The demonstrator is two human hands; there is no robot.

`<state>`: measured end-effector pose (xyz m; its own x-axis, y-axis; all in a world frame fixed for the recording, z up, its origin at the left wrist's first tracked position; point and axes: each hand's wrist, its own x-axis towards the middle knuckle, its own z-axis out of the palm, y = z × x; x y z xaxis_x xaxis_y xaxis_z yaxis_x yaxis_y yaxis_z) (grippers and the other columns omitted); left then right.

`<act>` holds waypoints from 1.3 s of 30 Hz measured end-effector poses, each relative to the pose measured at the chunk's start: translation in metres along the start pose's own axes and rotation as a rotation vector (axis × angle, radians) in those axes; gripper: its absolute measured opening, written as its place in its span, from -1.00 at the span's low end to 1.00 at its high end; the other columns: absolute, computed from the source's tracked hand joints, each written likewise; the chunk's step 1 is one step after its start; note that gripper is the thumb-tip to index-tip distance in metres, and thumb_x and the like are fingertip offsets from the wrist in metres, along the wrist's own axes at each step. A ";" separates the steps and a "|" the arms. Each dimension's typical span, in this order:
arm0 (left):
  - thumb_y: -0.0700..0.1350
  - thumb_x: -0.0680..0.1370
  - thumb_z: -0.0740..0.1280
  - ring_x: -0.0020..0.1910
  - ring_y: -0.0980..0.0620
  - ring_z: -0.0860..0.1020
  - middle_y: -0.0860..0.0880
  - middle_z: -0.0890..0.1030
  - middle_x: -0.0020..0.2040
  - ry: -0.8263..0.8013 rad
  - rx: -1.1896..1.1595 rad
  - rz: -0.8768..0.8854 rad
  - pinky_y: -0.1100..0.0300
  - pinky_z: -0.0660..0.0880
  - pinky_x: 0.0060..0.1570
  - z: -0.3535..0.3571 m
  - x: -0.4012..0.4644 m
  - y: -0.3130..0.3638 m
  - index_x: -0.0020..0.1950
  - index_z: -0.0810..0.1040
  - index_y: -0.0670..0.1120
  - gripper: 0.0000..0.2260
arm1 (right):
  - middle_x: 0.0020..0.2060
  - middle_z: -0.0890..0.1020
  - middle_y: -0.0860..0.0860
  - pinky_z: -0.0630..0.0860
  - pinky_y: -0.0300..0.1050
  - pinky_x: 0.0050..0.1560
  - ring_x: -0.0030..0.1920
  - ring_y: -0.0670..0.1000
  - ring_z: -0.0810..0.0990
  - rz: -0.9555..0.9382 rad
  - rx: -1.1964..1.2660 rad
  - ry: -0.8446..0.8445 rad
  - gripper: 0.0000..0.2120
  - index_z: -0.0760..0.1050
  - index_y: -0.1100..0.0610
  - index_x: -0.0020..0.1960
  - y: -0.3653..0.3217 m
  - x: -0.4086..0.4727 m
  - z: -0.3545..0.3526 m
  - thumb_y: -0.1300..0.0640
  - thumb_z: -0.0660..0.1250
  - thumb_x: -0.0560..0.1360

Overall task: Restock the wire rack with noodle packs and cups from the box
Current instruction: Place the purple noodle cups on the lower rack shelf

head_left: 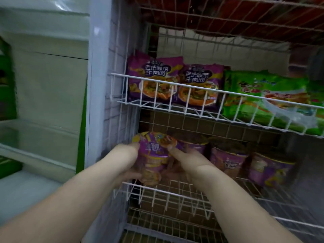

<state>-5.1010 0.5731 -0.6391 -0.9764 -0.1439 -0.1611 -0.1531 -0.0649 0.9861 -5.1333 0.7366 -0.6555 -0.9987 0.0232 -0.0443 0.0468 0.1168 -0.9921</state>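
Observation:
A purple noodle cup (154,155) is held between both hands at the left end of the white wire rack's lower shelf (168,192). My left hand (126,160) grips its left side and my right hand (185,163) grips its right side, thumb on the lid. More purple cups (228,160) stand in a row to the right on the same shelf. On the shelf above (175,85), two purple noodle packs (175,81) stand at the left and green packs (266,97) at the right. The box is out of view.
A white and green cabinet (52,85) with shelves stands to the left of the rack, its white upright (98,85) right beside the rack's side grid. Another wire shelf with red packs (245,18) hangs overhead. A lower wire shelf (166,225) lies beneath the hands.

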 end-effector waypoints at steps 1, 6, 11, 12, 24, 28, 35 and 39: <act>-0.08 0.64 0.25 -0.43 -0.10 0.58 -0.21 0.62 -0.25 0.002 -0.005 -0.001 0.05 0.57 -0.59 -0.001 0.004 -0.001 0.28 0.50 -0.23 -0.70 | -0.13 0.66 0.24 0.68 0.17 -0.20 -0.31 0.20 0.69 0.050 0.046 0.009 -0.60 0.49 0.26 0.20 -0.002 0.003 0.004 -0.04 0.37 0.55; 0.01 0.67 0.18 -0.36 -0.13 0.56 -0.26 0.59 -0.14 0.022 0.043 0.011 0.04 0.59 -0.52 -0.003 0.022 0.001 0.43 0.35 -0.19 -0.60 | 0.07 0.63 0.29 0.67 0.13 -0.08 -0.14 0.24 0.69 0.094 0.172 0.047 -0.59 0.49 0.30 0.17 0.002 0.008 0.018 -0.04 0.36 0.56; -0.05 0.69 0.11 -0.16 -0.10 0.49 -0.11 0.49 -0.27 -0.052 0.048 0.019 0.01 0.45 0.04 -0.009 0.025 -0.012 -0.10 0.45 -0.14 -0.74 | -0.14 0.62 0.14 0.67 0.08 -0.09 -0.31 0.06 0.66 0.015 0.179 0.117 -0.64 0.46 0.26 0.12 0.006 0.020 0.030 -0.05 0.31 0.59; -0.11 0.68 0.13 -0.12 -0.11 0.49 -0.12 0.50 -0.26 -0.079 0.050 0.029 0.02 0.41 0.08 -0.012 0.024 -0.014 -0.10 0.46 -0.14 -0.77 | -0.20 0.61 0.11 0.67 0.04 -0.14 -0.33 0.05 0.63 0.020 0.179 0.115 -0.65 0.47 0.25 0.12 0.006 0.023 0.031 -0.06 0.27 0.61; -0.01 0.62 0.29 0.24 -0.03 0.54 -0.07 0.59 0.26 -0.132 0.233 0.255 0.07 0.49 0.11 0.005 0.027 -0.015 0.35 0.50 0.05 -0.70 | 0.24 0.59 -0.03 0.58 0.00 0.15 0.22 -0.03 0.53 -0.081 -0.147 -0.145 -0.67 0.46 -0.06 0.37 0.007 0.002 0.019 0.11 0.25 0.62; -0.12 0.60 0.30 -0.13 0.03 0.63 -0.08 0.68 -0.09 -0.193 0.228 0.349 0.15 0.49 -0.24 0.035 -0.004 -0.010 0.03 0.61 0.04 -0.89 | 0.02 0.71 0.07 0.53 -0.03 -0.03 0.06 0.13 0.66 -0.130 -0.186 -0.127 -0.82 0.60 0.01 0.13 -0.004 -0.029 -0.022 0.17 0.28 0.61; -0.17 0.58 0.29 -0.30 -0.02 0.67 -0.02 0.71 -0.19 -0.507 0.283 0.394 0.12 0.48 -0.39 0.141 -0.093 -0.038 0.01 0.60 0.06 -0.85 | -0.10 0.72 0.07 0.54 -0.16 -0.29 -0.25 -0.03 0.64 -0.070 -0.247 -0.040 -0.86 0.58 0.12 0.12 0.000 -0.132 -0.173 0.14 0.31 0.60; -0.29 0.57 0.27 -0.37 -0.04 0.62 -0.11 0.69 -0.21 -0.684 0.314 0.320 0.15 0.42 -0.44 0.220 -0.142 -0.070 0.01 0.59 -0.08 -0.84 | 0.01 0.72 0.10 0.56 -0.14 -0.22 -0.17 0.02 0.66 0.077 -0.304 0.014 -0.76 0.56 0.13 0.18 0.033 -0.202 -0.271 0.06 0.36 0.55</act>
<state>-4.9856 0.8155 -0.6758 -0.8415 0.5326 0.0906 0.2123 0.1718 0.9620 -4.9249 1.0049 -0.6478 -0.9918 0.0571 -0.1142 0.1275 0.4053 -0.9052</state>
